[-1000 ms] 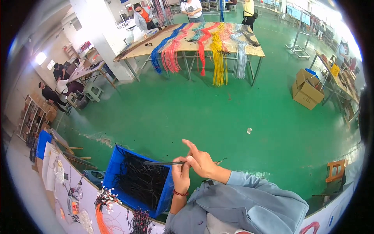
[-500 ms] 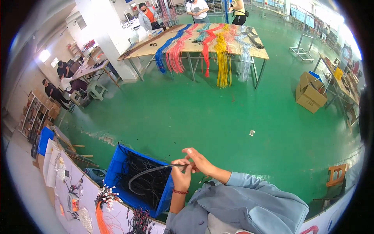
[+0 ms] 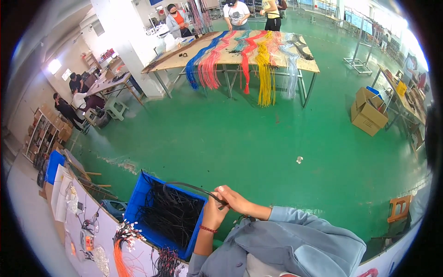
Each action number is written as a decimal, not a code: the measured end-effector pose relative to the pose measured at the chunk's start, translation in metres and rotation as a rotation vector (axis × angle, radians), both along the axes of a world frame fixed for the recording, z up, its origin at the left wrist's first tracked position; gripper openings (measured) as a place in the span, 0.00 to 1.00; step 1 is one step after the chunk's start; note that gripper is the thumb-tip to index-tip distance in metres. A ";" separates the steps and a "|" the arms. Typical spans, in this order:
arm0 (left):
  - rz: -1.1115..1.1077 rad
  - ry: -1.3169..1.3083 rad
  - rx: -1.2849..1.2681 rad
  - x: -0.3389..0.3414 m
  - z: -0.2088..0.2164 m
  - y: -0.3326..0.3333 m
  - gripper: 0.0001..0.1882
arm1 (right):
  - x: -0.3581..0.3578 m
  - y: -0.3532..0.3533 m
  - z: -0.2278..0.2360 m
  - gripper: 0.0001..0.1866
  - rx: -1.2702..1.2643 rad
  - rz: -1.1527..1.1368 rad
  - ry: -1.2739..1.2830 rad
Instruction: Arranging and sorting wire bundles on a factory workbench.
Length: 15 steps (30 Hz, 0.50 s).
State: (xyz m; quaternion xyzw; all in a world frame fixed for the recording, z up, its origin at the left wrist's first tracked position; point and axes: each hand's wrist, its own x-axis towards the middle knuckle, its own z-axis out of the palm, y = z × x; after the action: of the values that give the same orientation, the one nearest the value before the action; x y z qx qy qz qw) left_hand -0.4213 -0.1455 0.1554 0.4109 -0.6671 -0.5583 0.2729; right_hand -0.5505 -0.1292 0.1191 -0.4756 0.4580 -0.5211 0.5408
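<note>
A black cable arcs from above the blue bin to my two hands, which meet just right of the bin. My left hand, with a red beaded bracelet at the wrist, is closed around the cable near its end. My right hand closes on the same end from the other side; its fingertips are partly hidden. Below the arc, the blue bin holds a tangle of black cables.
On the pale worktable at left lie orange wires with white connectors and a dark wire bundle. Across the green floor, a long table carries coloured wire bundles; people stand behind it. A cardboard box stands at right.
Both hands have moved slightly down and closed together around the cable's end. The cable's loop has lifted and straightened from a deep curve over the bin into a shallow arc.
</note>
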 end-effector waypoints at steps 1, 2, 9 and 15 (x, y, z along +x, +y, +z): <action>0.007 -0.035 -0.099 0.005 -0.008 -0.001 0.22 | 0.001 0.002 0.012 0.31 0.000 0.007 0.000; 0.013 -0.035 -0.098 0.009 -0.009 -0.001 0.22 | -0.001 0.007 0.037 0.29 0.167 0.057 -0.032; 0.028 0.222 -0.008 0.010 -0.016 0.001 0.23 | -0.007 0.008 0.045 0.30 0.464 0.041 -0.311; 0.047 0.442 0.138 0.014 -0.031 0.001 0.25 | -0.003 0.008 0.046 0.29 0.444 0.007 -0.325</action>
State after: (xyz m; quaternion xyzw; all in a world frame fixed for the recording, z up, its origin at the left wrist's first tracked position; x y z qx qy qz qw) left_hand -0.4070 -0.1444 0.1248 0.3119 -0.5418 -0.6723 0.3966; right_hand -0.5531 -0.1216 0.1652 -0.2571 0.4665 -0.4754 0.7002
